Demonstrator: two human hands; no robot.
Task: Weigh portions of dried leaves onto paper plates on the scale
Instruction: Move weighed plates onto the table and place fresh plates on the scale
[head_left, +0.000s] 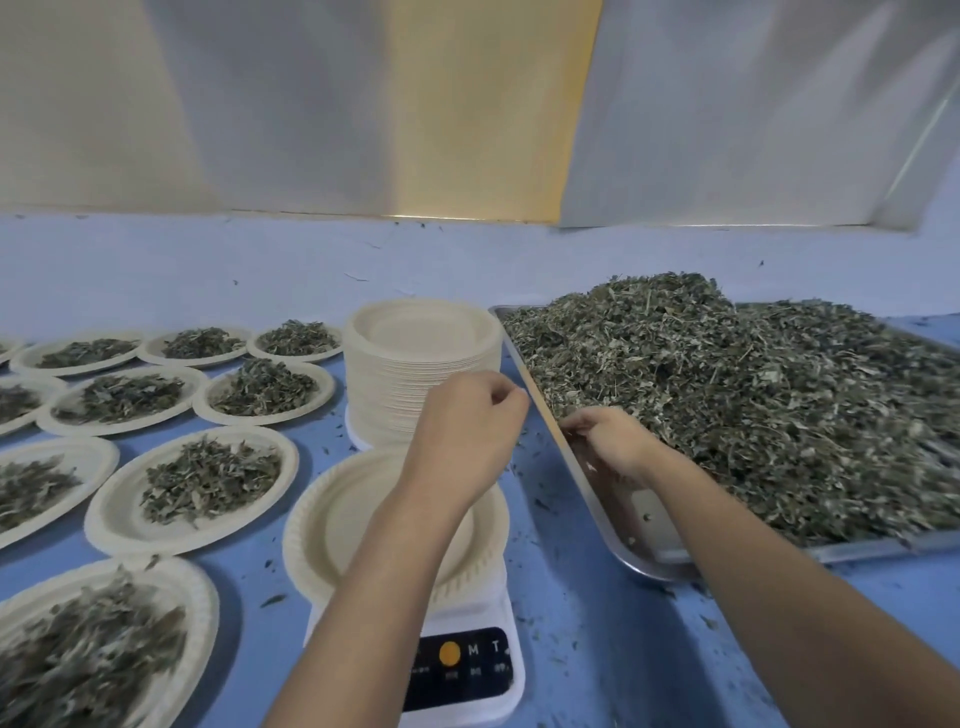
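One empty paper plate (332, 525) sits on the scale (467, 670), ready for a portion, while the right hand (608, 441) curls its fingers into the dried leaves (753, 405) heaped in a tray (647, 519) just right of the scale. The left hand (467, 415) hovers over the scale's far side, fingers curled in; whether it pinches anything cannot be told. Filled plates (111, 512) crowd the table (597, 649) left of the scale and a plate stack (415, 332) stands behind it, leaving only the tray's low rim to cross.

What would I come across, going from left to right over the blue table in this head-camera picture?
leaf-filled plates → empty plate sitting on the scale → metal tray heaped with dried leaves
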